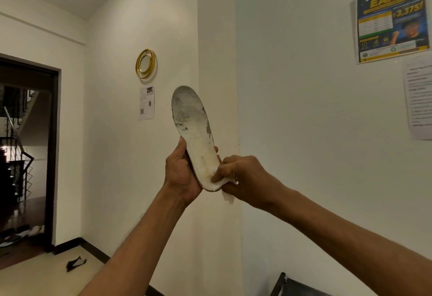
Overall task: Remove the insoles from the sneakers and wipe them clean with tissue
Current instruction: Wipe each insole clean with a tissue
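Holding the insole (191, 129) upright at mid-frame, toe end up, worn face toward the camera. Grey scuffs near the toe, yellowish stain toward the heel.

- Left hand (181, 174): curled round the lower half of the insole, thumb on its left edge, fingertips peeking past its right edge.
- Right hand (243, 176): fingers bunched on a white tissue (221, 182), pressing it on the heel end of the insole. Tissue tail hangs just below the insole.

Around the insole:
- Directly behind it: wall corner (236, 85), nothing between.
- Up-left: gold ring ornament (145, 63) on the wall, small paper sheet (147, 103) under it.
- Up-right, well apart: dark poster (392, 17); below that a printed notice (419, 99), cut off by the frame edge.
- Far left: dark doorway (52, 155) with a stair railing (16, 136) inside, footwear (35, 230) on the floor there.
- Down-left: dark scrap (75, 263) on the floor, cannot tell what it is.
- Down-right: dark furniture edge (294, 284), cropped at the bottom.

Hidden: insole heel tip under tissue and fingers; printed lettering partly covered, reads "SHION". Notice text too blurred to read. Room past the doorway is mostly in shadow.
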